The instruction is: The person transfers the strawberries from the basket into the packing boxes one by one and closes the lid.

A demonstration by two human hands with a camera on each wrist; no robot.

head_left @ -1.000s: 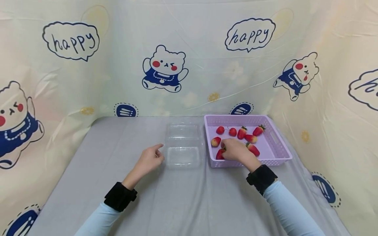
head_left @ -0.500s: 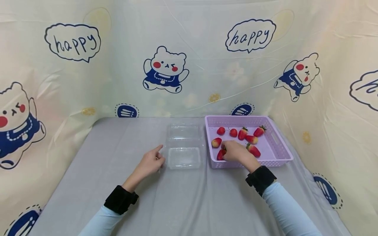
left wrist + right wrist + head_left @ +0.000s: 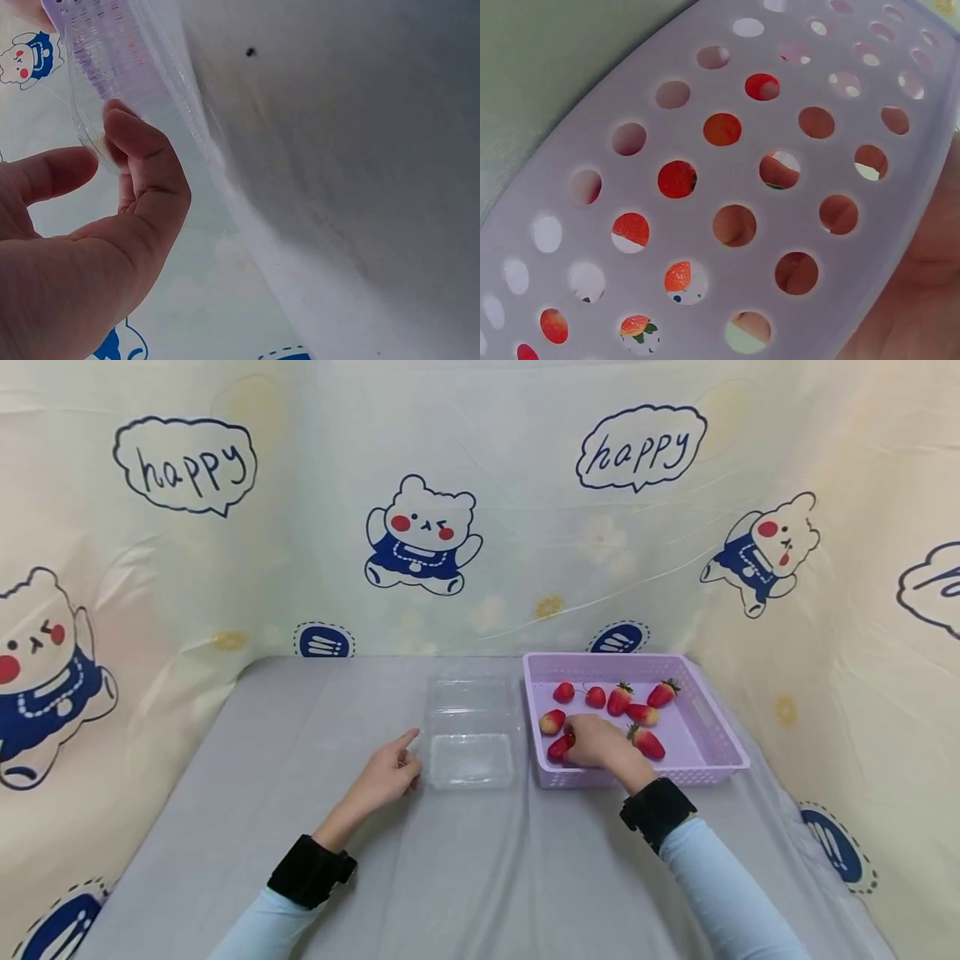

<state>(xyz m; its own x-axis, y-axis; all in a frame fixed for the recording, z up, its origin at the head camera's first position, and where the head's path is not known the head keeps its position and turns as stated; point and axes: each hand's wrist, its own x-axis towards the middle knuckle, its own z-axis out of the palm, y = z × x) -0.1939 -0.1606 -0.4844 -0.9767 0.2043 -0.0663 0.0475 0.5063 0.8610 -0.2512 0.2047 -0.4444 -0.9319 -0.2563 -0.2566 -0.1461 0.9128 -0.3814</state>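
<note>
In the head view my right hand (image 3: 600, 745) reaches into a lilac perforated basket (image 3: 712, 727) and pinches a strawberry (image 3: 559, 747) at its near left corner. The basket wall (image 3: 652, 202) hides most of that hand in the right wrist view; red fruit shows through the holes. A clear plastic box (image 3: 471, 760) lies left of the basket, its two shallow halves spread one behind the other. Beside its left edge is my left hand (image 3: 384, 775), index finger extended, the others loosely bent. In the left wrist view its thumb and fingers (image 3: 154, 165) are apart; contact with the box is unclear.
Several more strawberries lie in the basket, among them a pale-tipped one (image 3: 552, 722), one at the back right (image 3: 663, 693) and one right of the hand (image 3: 648, 743). A grey cloth (image 3: 465, 877) covers the table. A printed curtain (image 3: 525, 568) hangs behind and at both sides.
The strawberry at my right fingertips has tipped over from a steeper stance to a flatter one. My left hand has barely shifted, its index finger straighter than before.
</note>
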